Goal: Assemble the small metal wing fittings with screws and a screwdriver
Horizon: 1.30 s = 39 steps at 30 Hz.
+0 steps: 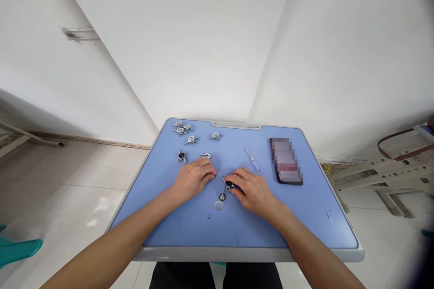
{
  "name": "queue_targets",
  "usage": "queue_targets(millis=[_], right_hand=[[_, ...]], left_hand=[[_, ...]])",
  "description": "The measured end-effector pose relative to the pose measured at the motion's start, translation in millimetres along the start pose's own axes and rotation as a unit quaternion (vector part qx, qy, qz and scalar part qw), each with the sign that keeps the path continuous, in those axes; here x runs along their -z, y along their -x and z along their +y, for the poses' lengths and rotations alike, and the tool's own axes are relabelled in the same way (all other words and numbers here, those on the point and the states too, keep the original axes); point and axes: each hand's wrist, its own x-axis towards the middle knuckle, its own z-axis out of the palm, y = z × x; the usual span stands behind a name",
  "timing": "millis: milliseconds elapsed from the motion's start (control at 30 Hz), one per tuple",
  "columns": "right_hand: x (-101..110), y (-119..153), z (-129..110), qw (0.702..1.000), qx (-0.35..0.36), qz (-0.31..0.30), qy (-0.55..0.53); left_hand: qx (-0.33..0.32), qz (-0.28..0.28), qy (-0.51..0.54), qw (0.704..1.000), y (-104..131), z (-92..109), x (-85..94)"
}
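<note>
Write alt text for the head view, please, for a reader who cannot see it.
A person's right hand holds a small black-centred metal part on a blue table, the left hand near it. Nearer the person lies a flat holed plate; more metal parts lie toward the far left, a screwdriver and phone toward the right.

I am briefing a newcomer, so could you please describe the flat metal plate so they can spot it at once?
On the blue-topped table, find the right hand at the black-centred metal fitting. Towards the table's near edge, just past the small black round part, lies the flat metal plate. Unlike those two neighbours, it has a large central hole with blue showing through.
</note>
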Motion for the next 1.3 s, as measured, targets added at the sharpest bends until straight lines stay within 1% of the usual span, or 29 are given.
queue_targets(millis=[133, 200, 300, 433, 500, 567, 633, 700, 767, 800, 833, 867, 933, 1000, 1067, 1200, 1300], right_hand=[[5, 4, 3, 0.999, -0.028, 0.010, 0.021], [8, 6, 2, 0.999, -0.029, 0.029, 0.034], [8, 6, -4, 0.996, 0.026, 0.061, 0.052], [-4, 2, -16, 0.987, 0.120, 0.052, 0.098], [-10, 1, -18, 0.982, 0.142, 0.049, 0.114], [-11, 1, -17, 0.983, 0.147, 0.062, 0.093], [-6, 2, -12, 0.986, 0.127, 0.107, 0.025], [2, 3, -5, 0.978, 0.070, 0.184, -0.073], [8, 3, 2, 0.954, -0.017, 0.251, -0.166], [10, 3, 5, 0.941, -0.061, 0.267, -0.201], [11, 3, 7, 0.931, -0.101, 0.269, -0.227], [11, 2, 8, 0.925, -0.137, 0.257, -0.245], [10, 2, 9, 0.923, -0.192, 0.208, -0.262], [8, 1, 8, 0.924, -0.225, 0.156, -0.266], [8, 1, 8, 0.928, -0.235, 0.124, -0.262], [8, 1, 10, 0.931, -0.230, 0.097, -0.268], [7, 0, 13, 0.926, -0.229, 0.088, -0.288]], left_hand=[[0.003, -0.005, 0.017, 1.000, 2, 1, 3.3], [0.005, -0.008, 0.022, 1.000, 3, 2, 4.9], [0.003, -0.002, 0.016, 1.000, 5, 4, 5.6], [-0.004, 0.004, 0.014, 1.000, 6, 5, 3.8], [-0.003, 0.005, 0.018, 1.000, 6, 4, 3.1], [-0.005, 0.005, 0.023, 1.000, 6, 2, 3.2], [-0.010, -0.001, 0.028, 1.000, 6, 1, 4.1], [-0.009, -0.011, 0.035, 0.999, 7, -1, 5.4], [-0.005, -0.020, 0.040, 0.999, 8, -1, 6.9], [-0.005, -0.020, 0.039, 0.999, 8, 0, 7.6], [-0.007, -0.017, 0.035, 0.999, 8, 1, 8.4], [-0.010, -0.012, 0.028, 0.999, 8, 4, 9.3], [-0.023, -0.006, 0.015, 1.000, 6, 11, 11.2], [-0.042, -0.011, 0.006, 0.999, 1, 19, 12.6], [-0.068, -0.028, -0.004, 0.997, -6, 27, 12.5], [-0.115, -0.072, -0.023, 0.990, -23, 35, 6.3], [-0.112, -0.085, -0.037, 0.989, -27, 36, -0.1]])
